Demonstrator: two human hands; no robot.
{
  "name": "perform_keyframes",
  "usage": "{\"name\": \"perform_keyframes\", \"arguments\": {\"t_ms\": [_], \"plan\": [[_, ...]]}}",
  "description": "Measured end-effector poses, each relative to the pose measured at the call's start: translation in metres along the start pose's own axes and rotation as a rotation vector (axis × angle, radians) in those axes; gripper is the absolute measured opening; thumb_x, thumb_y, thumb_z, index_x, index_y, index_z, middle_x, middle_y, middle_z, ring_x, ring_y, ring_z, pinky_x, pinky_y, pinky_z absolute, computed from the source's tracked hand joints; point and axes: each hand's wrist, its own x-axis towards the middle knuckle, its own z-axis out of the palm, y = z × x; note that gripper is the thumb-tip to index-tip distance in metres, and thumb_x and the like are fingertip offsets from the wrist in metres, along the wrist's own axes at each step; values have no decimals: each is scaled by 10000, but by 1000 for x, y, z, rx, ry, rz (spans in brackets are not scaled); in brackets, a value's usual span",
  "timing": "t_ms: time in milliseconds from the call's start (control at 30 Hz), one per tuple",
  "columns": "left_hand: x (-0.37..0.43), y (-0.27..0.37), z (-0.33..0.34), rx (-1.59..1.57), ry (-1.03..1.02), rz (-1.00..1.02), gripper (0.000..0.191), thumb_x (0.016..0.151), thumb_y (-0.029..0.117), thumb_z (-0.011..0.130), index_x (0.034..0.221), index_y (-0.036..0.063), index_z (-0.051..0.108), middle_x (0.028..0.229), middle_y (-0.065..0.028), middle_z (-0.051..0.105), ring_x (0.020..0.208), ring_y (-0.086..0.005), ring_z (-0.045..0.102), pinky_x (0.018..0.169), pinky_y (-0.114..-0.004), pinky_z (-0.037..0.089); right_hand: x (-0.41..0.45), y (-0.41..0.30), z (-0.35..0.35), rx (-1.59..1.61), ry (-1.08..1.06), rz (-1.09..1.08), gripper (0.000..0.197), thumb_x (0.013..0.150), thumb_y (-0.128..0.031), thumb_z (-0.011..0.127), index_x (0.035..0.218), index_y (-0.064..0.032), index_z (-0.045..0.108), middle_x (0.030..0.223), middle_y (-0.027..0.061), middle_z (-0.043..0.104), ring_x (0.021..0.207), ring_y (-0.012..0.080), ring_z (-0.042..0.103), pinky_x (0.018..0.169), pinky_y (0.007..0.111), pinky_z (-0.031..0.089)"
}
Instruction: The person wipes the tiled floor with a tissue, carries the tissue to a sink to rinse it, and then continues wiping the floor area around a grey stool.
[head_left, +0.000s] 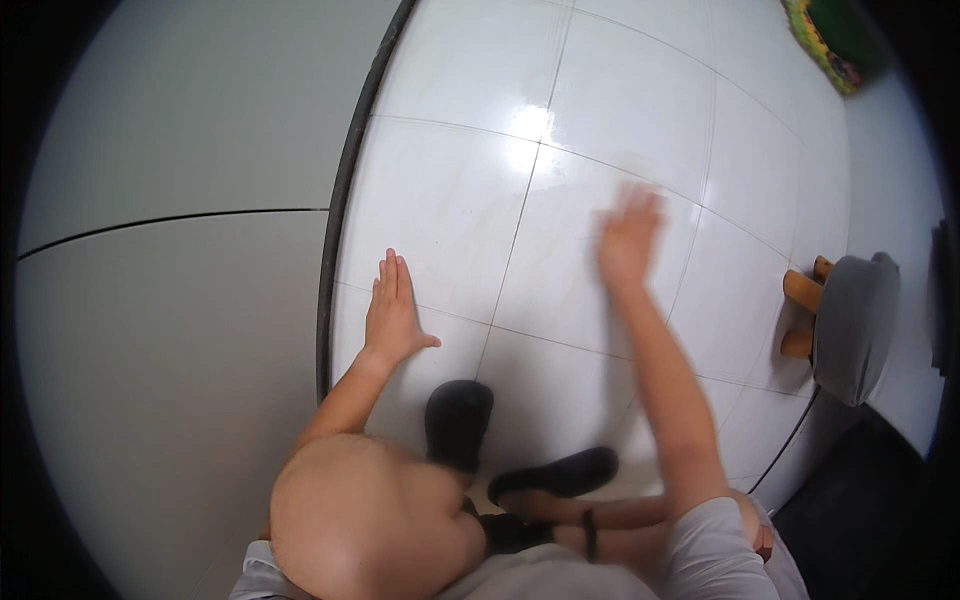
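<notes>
My left hand (394, 311) is over the white tiled floor (439, 180), close to a dark baseboard (346, 180). Its fingers lie together, the thumb sticks out to the side, and it holds nothing. Farther out to the right, my right hand (630, 240) is low over the tiles, palm side hidden, and blurred by motion. A faint pale smear shows just past its fingertips; whether anything is under the hand I cannot tell. Below the hands are my two feet in black shoes, one shoe (459, 420) pointing forward and the other shoe (562, 474) turned sideways.
A small stool (859, 330) with a grey padded seat and wooden legs lies tipped on its side at the right. Large grey panels (172, 315) rise on the left. A green and yellow object (832, 45) is at top right, a black surface (855, 510) at lower right.
</notes>
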Motion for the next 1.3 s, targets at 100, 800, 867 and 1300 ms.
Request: {"name": "perform_keyframes", "arguments": {"t_ms": [100, 800, 867, 1300], "plan": [[4, 2, -4, -9, -4, 14, 1450, 504, 319, 1003, 1549, -103, 91, 1646, -286, 57, 1531, -414, 129, 1246, -482, 202, 18, 191, -24, -455, -176, 309, 616, 1052, -391, 389, 1557, -43, 323, 1600, 277, 275, 1492, 447, 219, 1191, 586, 187], [-27, -19, 13, -306, 275, 148, 1174, 711, 279, 887, 1536, -111, 148, 1633, -291, 106, 1503, -475, 170, 1227, -502, 212, -70, -172, -16, 194, -520, -819, 636, 1009, -433, 468, 1567, -151, 352, 1661, 123, 223, 1544, 323, 146, 1254, 490, 116], [-41, -27, 24, -169, 403, 278, 889, 840, 141, 724, 1508, -129, 204, 1601, -333, 169, 1500, -479, 171, 1209, -526, 224, -85, -176, -12, 245, -530, -861, 635, 1007, -434, 473, 1564, -152, 357, 1660, 118, 229, 1545, 312, 148, 1254, 486, 117], [44, 53, 78, -202, 453, -206, 899, 1009, 400, 489, 1481, -237, 63, 1575, -438, 0, 1475, -586, -58, 1195, -616, -53, 2, 60, -47, 433, 169, -160, 395, 989, -154, 458, 1327, 22, 559, 1495, 218, 445, 1397, 384, 405, 1180, 490, 290]]}}
